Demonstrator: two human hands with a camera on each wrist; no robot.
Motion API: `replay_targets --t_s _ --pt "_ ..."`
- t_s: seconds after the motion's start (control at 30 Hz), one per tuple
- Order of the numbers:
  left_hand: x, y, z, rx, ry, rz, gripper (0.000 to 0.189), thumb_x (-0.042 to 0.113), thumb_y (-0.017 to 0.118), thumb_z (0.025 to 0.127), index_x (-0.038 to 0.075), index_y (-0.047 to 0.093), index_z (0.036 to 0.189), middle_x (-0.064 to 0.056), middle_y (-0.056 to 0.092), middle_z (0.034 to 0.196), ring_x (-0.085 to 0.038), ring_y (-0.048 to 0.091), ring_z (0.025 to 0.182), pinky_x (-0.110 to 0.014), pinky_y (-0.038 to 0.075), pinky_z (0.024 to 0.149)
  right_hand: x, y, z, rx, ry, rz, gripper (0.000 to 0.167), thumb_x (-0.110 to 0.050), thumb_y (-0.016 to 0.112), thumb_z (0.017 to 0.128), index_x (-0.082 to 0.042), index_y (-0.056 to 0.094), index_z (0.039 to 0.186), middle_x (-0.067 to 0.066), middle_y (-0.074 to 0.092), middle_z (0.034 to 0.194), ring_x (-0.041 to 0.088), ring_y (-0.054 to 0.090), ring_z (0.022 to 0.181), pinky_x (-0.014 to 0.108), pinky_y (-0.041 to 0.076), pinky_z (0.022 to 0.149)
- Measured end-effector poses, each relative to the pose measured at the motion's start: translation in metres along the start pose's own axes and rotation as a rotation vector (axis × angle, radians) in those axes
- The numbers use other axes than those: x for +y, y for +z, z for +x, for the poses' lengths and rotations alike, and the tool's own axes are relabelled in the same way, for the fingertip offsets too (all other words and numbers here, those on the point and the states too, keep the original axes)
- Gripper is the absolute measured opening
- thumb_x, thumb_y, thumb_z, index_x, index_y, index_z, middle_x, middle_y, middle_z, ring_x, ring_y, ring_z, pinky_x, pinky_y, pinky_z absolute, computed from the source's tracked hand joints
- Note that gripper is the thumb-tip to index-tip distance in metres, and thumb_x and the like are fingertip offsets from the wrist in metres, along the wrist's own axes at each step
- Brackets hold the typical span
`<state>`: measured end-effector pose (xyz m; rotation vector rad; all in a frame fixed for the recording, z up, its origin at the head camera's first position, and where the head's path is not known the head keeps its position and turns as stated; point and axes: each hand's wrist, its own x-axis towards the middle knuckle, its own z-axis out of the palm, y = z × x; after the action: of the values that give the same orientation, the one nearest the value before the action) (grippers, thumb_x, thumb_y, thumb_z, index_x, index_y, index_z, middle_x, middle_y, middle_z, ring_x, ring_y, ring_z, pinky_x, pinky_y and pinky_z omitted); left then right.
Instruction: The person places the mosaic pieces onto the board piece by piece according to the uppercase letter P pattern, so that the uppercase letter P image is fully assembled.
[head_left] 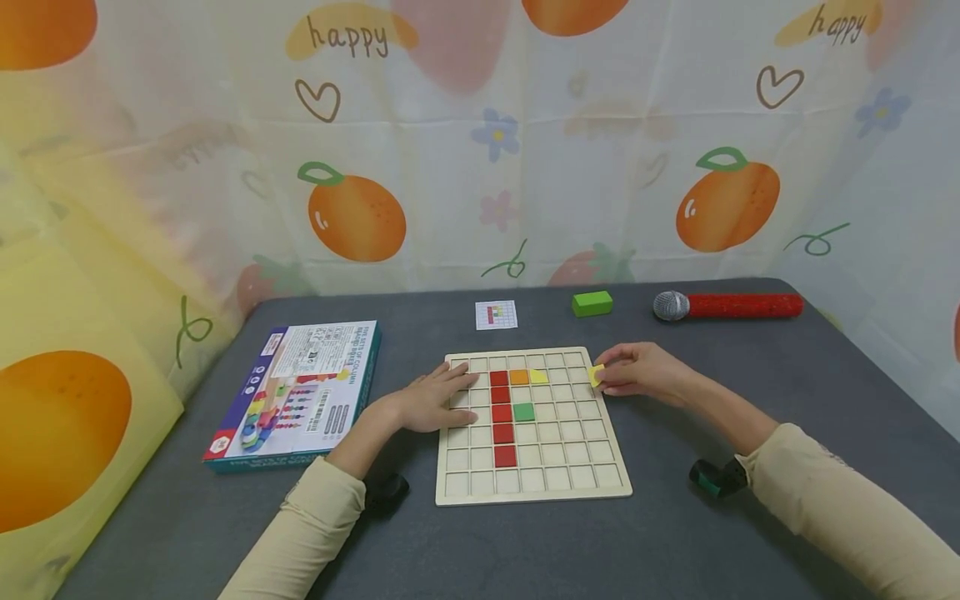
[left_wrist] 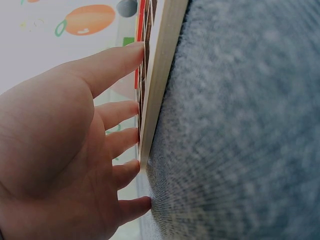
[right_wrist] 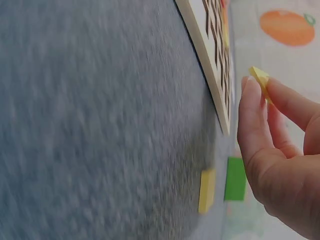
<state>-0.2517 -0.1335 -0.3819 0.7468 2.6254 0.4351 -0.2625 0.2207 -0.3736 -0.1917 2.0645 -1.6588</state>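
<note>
A wooden grid board [head_left: 534, 481] lies flat on the grey table. Down one column runs a line of red tiles [head_left: 502, 412]; an orange tile [head_left: 519, 377], a yellow tile [head_left: 538, 377] and a green tile [head_left: 523, 412] sit in cells to its right. Fingers spread, my left hand [head_left: 431, 402] rests on the board's left edge, the little finger reaching the table in the left wrist view. My right hand [head_left: 641, 371] pinches another yellow tile [right_wrist: 259, 79] between thumb and fingertips, held at the board's upper right edge.
Behind the board lie a small pattern card [head_left: 497, 315], a green block [head_left: 592, 303] and a red microphone [head_left: 742, 306]. A boxed set [head_left: 300, 392] lies to the left. In the right wrist view, a yellow block [right_wrist: 206, 191] sits on the table below my right hand.
</note>
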Motion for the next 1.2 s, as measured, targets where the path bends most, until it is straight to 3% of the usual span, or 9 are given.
replay_targets --t_s 0.23,0.57,0.8,1.0,1.2 --pt "-0.001 0.001 0.000 0.005 0.005 0.008 0.071 0.045 0.055 0.094 0.013 0.029 0.151 -0.009 0.016 0.158 -0.031 0.004 0.144 -0.054 0.011 0.111 -0.001 0.020 0.003 -0.051 0.016 0.007 0.037 -0.005 0.066 0.090 0.010 0.050 0.120 0.011 0.067 0.094 0.018 0.066 0.085 0.032 0.054 0.077" --pt "-0.002 0.000 0.000 0.006 0.011 0.002 0.071 0.045 0.054 0.094 0.012 0.028 0.151 -0.010 0.015 0.158 -0.032 0.003 0.144 -0.056 0.010 0.110 -0.003 0.046 0.009 -0.060 0.050 0.031 0.033 0.000 0.063 0.090 0.012 0.053 0.119 0.012 0.067 0.091 0.017 0.068 0.082 0.030 0.054 0.075" --pt "-0.001 0.000 0.000 0.008 0.014 0.000 0.071 0.045 0.054 0.094 0.012 0.028 0.151 -0.009 0.015 0.158 -0.031 0.003 0.144 -0.055 0.010 0.110 -0.004 0.061 0.014 -0.022 0.076 0.016 0.030 0.000 0.066 0.088 0.010 0.057 0.114 0.013 0.068 0.089 0.016 0.068 0.077 0.029 0.055 0.071" --pt "0.000 0.000 0.000 0.007 0.009 -0.002 0.071 0.045 0.055 0.094 0.012 0.028 0.151 -0.009 0.015 0.158 -0.031 0.004 0.144 -0.055 0.011 0.110 -0.008 0.072 0.017 0.030 0.103 -0.043 0.026 -0.001 0.069 0.085 0.008 0.062 0.109 0.013 0.069 0.088 0.017 0.068 0.075 0.029 0.055 0.069" --pt "-0.001 0.001 0.002 0.005 0.008 0.002 0.070 0.044 0.055 0.094 0.013 0.029 0.151 -0.009 0.015 0.158 -0.032 0.004 0.144 -0.055 0.012 0.110 -0.009 0.076 0.014 0.058 0.079 -0.134 0.022 -0.002 0.072 0.084 0.006 0.065 0.104 0.012 0.069 0.085 0.016 0.067 0.071 0.030 0.055 0.067"
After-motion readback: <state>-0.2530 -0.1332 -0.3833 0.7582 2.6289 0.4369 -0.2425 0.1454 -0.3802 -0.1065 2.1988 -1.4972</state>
